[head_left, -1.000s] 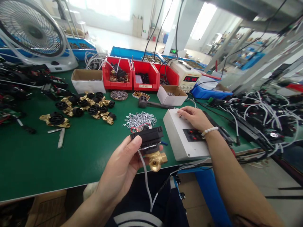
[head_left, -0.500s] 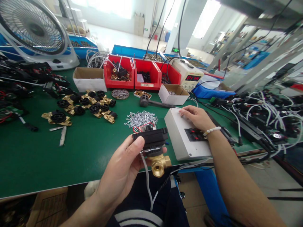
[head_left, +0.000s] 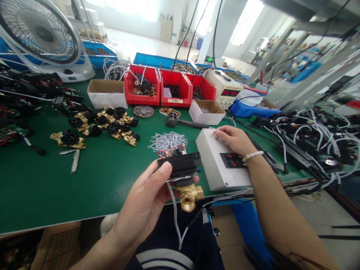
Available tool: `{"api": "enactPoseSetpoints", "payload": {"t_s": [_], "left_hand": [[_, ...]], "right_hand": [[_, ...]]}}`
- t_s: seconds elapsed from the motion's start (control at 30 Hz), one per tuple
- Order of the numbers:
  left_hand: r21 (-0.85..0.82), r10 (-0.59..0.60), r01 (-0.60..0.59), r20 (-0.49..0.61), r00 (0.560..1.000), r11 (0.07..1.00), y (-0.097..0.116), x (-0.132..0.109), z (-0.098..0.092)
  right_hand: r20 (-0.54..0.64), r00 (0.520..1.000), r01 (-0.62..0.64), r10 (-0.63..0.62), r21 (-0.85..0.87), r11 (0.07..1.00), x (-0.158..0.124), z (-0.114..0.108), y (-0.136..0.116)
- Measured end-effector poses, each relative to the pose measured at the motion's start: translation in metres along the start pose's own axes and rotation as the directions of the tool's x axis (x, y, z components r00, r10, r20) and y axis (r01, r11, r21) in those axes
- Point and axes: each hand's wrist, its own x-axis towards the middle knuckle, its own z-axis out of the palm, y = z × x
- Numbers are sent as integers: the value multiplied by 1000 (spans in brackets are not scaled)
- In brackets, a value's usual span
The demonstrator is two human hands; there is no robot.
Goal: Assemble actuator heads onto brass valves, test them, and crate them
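My left hand (head_left: 149,191) is closed around a motorised brass valve, its black actuator housing (head_left: 180,165) on top and its brass body (head_left: 189,198) below. Red wires show at the open top of the housing. A grey cable (head_left: 174,213) runs from the valve down over my lap and joins another lead. On the right, my right hand (head_left: 234,140) rests over a light grey control box (head_left: 209,161), thumb and fingers closed at a small metal toggle switch (head_left: 216,137). Red and black terminals (head_left: 232,160) sit on the box, partly under my wrist.
Several brass valves (head_left: 112,125) lie left of a pile of cotter pins (head_left: 167,141). Behind are a mallet (head_left: 172,119), red bins (head_left: 143,98), a white box (head_left: 206,116) and a power supply (head_left: 229,93). A fan (head_left: 42,35) stands back left; tangled cables (head_left: 317,131) lie right.
The red digits on the power supply look different. Both hands, the valve and the box keep their places, apart from a very slight shift of the view.
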Motion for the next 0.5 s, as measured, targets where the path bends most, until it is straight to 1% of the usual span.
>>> {"api": "enactPoseSetpoints", "payload": {"t_s": [0.1, 0.17, 0.2, 0.27, 0.3, 0.33, 0.37, 0.4, 0.43, 0.47, 0.5], "left_hand": [[12, 3, -3, -18, 1000, 1000, 1, 0, 0], [18, 4, -3, -25, 1000, 1000, 2, 0, 0], [16, 6, -6, -31, 999, 1000, 2, -1, -1], [-9, 20, -21, -51, 999, 1000, 4, -1, -1], [-30, 29, -31, -65, 997, 999, 6, -1, -2], [-56, 41, -46, -82, 996, 997, 8, -1, -2], [-83, 58, -67, -98, 993, 994, 10, -1, -2], [-108, 80, -92, -114, 990, 990, 12, -1, -3], [-131, 104, -121, -128, 986, 984, 15, -2, -3], [-152, 126, -147, -140, 982, 978, 17, -2, -3], [-172, 140, -165, -145, 979, 971, 19, -3, -4]], "right_hand": [[-33, 999, 3, -1, 54, 999, 3, 1, 4], [-147, 989, 17, 3, 132, 991, 5, -7, 6], [-231, 973, 30, 11, 176, 984, 4, -14, 5], [-394, 918, 71, 32, 243, 967, -6, -30, -2], [-461, 887, 102, 28, 255, 962, -16, -37, -9], [-497, 867, 128, 17, 256, 958, -30, -42, -18], [-525, 851, 174, -23, 241, 955, -47, -42, -29], [-523, 850, 204, -59, 225, 953, -67, -39, -40], [-436, 896, 191, -81, 216, 958, -89, -30, -51], [-244, 959, 182, -141, 154, 971, -111, -18, -59], [11, 978, 203, -206, 133, 970, -133, -3, -62]]}}
